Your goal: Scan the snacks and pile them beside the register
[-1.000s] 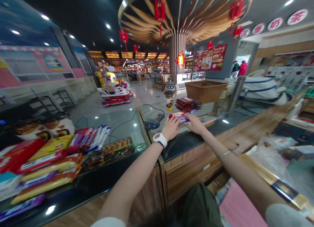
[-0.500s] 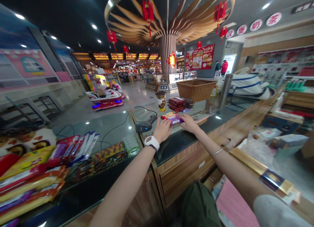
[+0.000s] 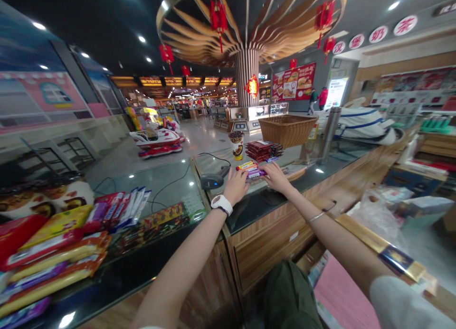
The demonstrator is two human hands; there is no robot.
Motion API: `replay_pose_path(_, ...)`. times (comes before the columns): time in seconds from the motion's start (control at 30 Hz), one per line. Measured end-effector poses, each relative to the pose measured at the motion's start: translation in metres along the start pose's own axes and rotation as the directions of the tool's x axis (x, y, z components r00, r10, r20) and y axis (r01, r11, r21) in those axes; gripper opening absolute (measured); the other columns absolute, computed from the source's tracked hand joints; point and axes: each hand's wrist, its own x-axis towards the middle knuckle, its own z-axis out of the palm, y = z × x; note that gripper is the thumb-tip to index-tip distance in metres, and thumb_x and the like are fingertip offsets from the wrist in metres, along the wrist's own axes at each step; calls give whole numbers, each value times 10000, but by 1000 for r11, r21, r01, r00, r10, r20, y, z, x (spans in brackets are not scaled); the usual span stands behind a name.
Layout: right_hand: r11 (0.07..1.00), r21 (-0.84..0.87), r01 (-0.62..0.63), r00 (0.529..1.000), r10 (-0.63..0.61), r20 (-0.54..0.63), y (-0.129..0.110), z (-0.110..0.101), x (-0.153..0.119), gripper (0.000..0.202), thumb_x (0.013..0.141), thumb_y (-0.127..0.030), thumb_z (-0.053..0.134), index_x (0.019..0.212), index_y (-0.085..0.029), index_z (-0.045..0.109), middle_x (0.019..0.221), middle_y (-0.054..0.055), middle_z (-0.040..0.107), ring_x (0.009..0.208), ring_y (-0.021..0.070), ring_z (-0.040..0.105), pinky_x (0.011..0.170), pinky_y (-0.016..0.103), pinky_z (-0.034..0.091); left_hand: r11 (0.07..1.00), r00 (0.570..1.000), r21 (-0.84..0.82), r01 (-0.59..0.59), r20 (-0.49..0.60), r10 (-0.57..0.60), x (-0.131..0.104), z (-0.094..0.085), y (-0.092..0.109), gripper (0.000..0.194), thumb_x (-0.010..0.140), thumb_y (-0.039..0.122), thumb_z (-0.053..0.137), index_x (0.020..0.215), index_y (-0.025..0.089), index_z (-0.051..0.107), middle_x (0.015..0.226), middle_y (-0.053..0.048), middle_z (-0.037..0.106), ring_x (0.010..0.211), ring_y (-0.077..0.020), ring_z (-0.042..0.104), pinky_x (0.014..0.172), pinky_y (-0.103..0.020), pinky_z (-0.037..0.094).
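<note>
Purple, red and yellow snack bars, white wristwatch, tan woven basket, dark red packets, glossy black table, red lanterns, yellow and red wrappers.

snack bars on counter | scanner left | basket behind, perhaps touching packets

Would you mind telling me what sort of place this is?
Probably a snack counter in a shopping mall: snack packets laid on the glass counter, a barcode scanner, and a kiddie ride in the concourse.
</note>
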Motion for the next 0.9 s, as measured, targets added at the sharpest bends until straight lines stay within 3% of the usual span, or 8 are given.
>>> replay_pose_path(0.3, 997, 36, 70, 991, -65, -120, -26, -6, 11, 261, 921, -259, 531, 1172, -223, 593, 1139, 103, 684, 1129, 263, 602, 1148, 562, 301, 999, 990, 32, 24, -143, -19, -10, -33, -7, 352, 888, 186, 574, 1240, 187, 554, 1206, -85, 629, 1170, -248, 580, 1214, -517, 245)
replay_pose_path(0.6, 978, 137, 156, 986, -147, -72, -82, -4, 47, 250, 932, -292, 544, 1167, -237, 607, 1136, 94, 681, 1131, 262, 599, 1172, 571, 268, 996, 975, 39, 85, -210, -75, -55, -68, -48, 306, 904, 202, 569, 1208, 233, 584, 1165, -56, 650, 1125, -238, 601, 1216, -511, 249)
replay_pose_path(0.9, 932, 215, 290, 956, -273, -108, -140, 23, 86, 236, 933, -275, 548, 1150, -203, 610, 1132, 106, 678, 1125, 255, 596, 1182, 559, 262, 976, 955, 98, 194, -245, -165, -103, -104, -86, 245, 920, 233, 577, 1164, 219, 603, 1126, -57, 659, 1115, -229, 606, 1216, -496, 244)
